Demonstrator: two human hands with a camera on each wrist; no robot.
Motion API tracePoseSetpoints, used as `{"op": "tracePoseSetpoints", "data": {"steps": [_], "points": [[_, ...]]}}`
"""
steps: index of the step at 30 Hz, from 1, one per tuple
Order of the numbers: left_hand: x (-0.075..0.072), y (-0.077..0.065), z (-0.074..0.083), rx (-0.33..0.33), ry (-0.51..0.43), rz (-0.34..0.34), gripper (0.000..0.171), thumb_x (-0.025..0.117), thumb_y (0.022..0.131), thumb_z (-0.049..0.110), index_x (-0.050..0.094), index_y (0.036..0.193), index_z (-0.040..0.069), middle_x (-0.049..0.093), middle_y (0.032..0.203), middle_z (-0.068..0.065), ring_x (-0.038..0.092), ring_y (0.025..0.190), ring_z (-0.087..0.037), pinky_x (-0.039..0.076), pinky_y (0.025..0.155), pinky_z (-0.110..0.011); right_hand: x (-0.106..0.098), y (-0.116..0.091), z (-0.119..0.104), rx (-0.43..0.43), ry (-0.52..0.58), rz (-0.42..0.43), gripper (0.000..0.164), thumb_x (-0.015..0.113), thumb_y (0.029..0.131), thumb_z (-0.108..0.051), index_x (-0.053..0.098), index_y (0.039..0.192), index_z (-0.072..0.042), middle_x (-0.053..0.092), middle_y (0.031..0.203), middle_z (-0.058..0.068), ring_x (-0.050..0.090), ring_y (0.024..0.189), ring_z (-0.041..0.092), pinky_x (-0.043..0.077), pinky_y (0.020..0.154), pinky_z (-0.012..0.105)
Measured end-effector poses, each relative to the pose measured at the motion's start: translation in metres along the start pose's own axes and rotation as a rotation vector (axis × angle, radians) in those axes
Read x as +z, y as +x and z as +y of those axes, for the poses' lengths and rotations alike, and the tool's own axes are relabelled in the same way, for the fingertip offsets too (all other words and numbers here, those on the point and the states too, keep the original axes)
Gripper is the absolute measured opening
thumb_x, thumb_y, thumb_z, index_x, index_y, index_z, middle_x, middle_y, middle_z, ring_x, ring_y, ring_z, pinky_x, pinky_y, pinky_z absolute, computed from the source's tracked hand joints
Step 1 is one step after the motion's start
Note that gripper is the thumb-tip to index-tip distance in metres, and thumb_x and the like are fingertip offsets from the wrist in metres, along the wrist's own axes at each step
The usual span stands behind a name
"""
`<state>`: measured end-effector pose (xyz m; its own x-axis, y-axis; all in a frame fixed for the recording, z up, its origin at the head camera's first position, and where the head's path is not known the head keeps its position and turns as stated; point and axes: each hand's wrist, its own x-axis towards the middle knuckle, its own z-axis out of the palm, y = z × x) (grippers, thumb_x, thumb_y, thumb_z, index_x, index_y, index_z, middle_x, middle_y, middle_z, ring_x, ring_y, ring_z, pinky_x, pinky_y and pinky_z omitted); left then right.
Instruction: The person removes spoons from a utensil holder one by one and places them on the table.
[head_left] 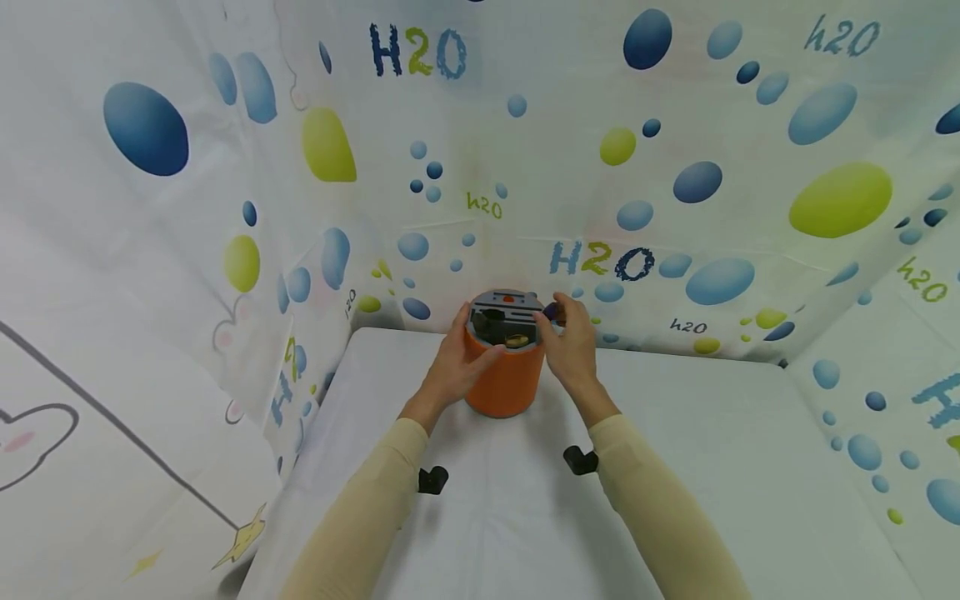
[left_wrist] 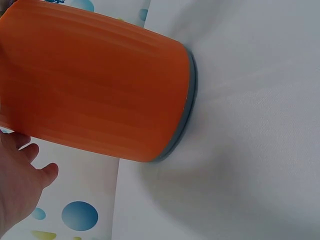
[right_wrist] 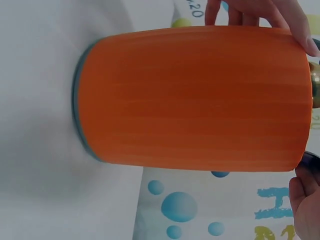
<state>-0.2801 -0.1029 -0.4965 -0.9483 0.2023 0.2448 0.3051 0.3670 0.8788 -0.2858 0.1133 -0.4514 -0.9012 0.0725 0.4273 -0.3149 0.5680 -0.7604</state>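
Observation:
An orange holder (head_left: 504, 383) with a grey slotted top (head_left: 517, 308) stands upright on the table near the back wall. My left hand (head_left: 455, 364) grips its left side close to the top, thumb laid over the front rim. Between my right thumb and fingers, at the right rim, is a small dark blue rounded piece (right_wrist: 311, 161); most of it is hidden by my right hand (head_left: 572, 343). A black rounded piece (head_left: 489, 323) and a shiny gold one (head_left: 517, 341) show in the top opening. In the right wrist view the gold piece (right_wrist: 315, 85) sticks out past the rim.
A white cloth covers the table (head_left: 675, 467). Behind it hangs a white sheet (head_left: 525, 167) printed with blue and green bubbles, which also runs along both sides. Black wrist mounts (head_left: 432, 481) hang beneath the sleeves.

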Motion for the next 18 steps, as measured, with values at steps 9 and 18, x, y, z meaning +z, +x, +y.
{"op": "tracePoseSetpoints", "data": {"steps": [9, 18], "points": [[0.0018, -0.0003, -0.0014, -0.025, 0.021, 0.000, 0.099, 0.067, 0.094, 0.063, 0.008, 0.168, 0.034, 0.028, 0.171, 0.005, 0.026, 0.159, -0.022, 0.023, 0.127, -0.059, 0.0018, 0.0008, -0.0002, -0.068, -0.018, 0.042, 0.040, 0.071, 0.100, -0.016, 0.063, 0.134, 0.002, 0.068, 0.118, 0.020, 0.070, 0.105, 0.034, 0.060, 0.095, 0.047], [0.0035, -0.0006, -0.0025, 0.018, 0.005, 0.014, 0.097, 0.068, 0.095, 0.059, 0.010, 0.168, 0.030, 0.031, 0.170, 0.003, 0.030, 0.157, -0.025, 0.024, 0.126, -0.062, 0.0016, 0.0015, -0.0027, -0.069, -0.051, 0.046, 0.038, 0.070, 0.100, -0.013, 0.065, 0.135, 0.000, 0.070, 0.123, 0.019, 0.072, 0.106, 0.032, 0.060, 0.096, 0.044]]}}
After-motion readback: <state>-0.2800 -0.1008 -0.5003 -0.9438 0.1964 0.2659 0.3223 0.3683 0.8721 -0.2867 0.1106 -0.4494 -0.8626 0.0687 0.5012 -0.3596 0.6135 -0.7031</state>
